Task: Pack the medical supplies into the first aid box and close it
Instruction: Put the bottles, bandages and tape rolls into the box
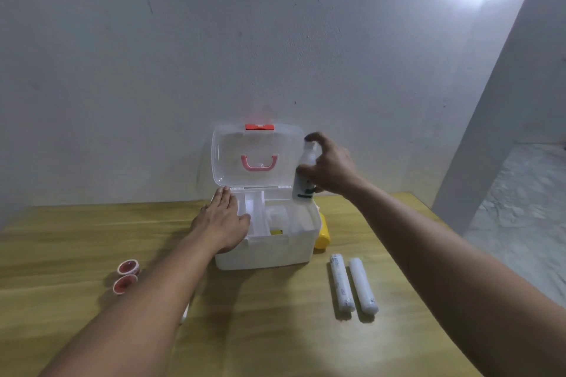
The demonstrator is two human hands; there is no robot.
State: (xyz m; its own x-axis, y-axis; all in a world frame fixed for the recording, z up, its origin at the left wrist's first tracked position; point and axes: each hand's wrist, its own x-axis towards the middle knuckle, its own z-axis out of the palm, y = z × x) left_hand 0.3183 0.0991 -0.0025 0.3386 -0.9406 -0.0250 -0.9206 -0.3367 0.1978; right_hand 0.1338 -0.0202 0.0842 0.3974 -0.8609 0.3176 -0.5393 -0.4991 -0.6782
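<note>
Box sat open on table, lid upright. Left hand lay flat, fingers spread, steadying tray. Right hand pinched bottle above right rim. Packing mid-way; rolls, tape outside. Next: lower bottle into free compartment.

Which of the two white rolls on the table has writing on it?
The left white roll, the one nearer the first aid box, shows dark printing near its top end. The right white roll beside it looks plain white all over.
</note>
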